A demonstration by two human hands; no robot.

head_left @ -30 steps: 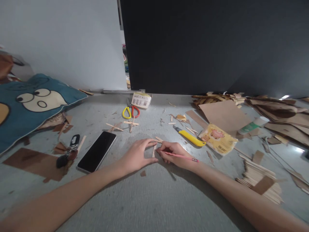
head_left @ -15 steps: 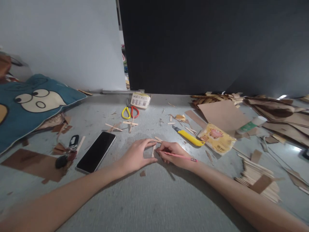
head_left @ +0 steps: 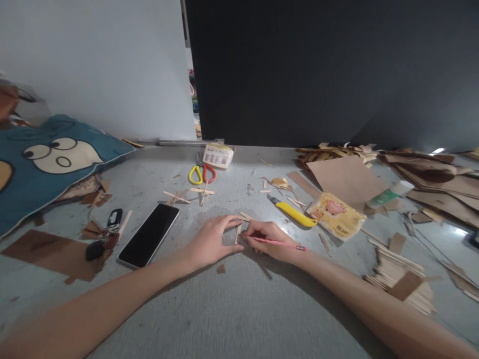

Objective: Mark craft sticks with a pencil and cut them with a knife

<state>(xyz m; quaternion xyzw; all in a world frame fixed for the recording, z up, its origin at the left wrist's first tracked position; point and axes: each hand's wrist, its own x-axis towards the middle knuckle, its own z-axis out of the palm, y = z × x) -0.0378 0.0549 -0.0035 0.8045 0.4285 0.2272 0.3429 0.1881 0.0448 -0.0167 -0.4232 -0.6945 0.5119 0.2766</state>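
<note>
My left hand (head_left: 209, 242) grips a short wooden craft stick (head_left: 238, 233), the thumb at its near end and the fingertips at its far end. In my right hand (head_left: 271, 238) is a pink pencil (head_left: 279, 243), held in a closed writing grip. Its tip is beside the stick, but I cannot make out whether it touches. Another craft stick (head_left: 245, 216) lies just beyond the fingertips. A small brown scrap (head_left: 221, 269) rests on the table below my left hand.
To the left are a phone (head_left: 149, 235), keys (head_left: 108, 232) and a blue cushion (head_left: 48, 159). Scissors (head_left: 202, 174) and crossed sticks (head_left: 202, 192) lie ahead. On the right are a yellow cutter (head_left: 294, 211), a tissue pack (head_left: 337, 214), a glue stick (head_left: 389, 194) and piled craft sticks (head_left: 392, 271).
My right hand and the pencil tip have shifted slightly toward me along the stick. The left hand keeps its place.
</note>
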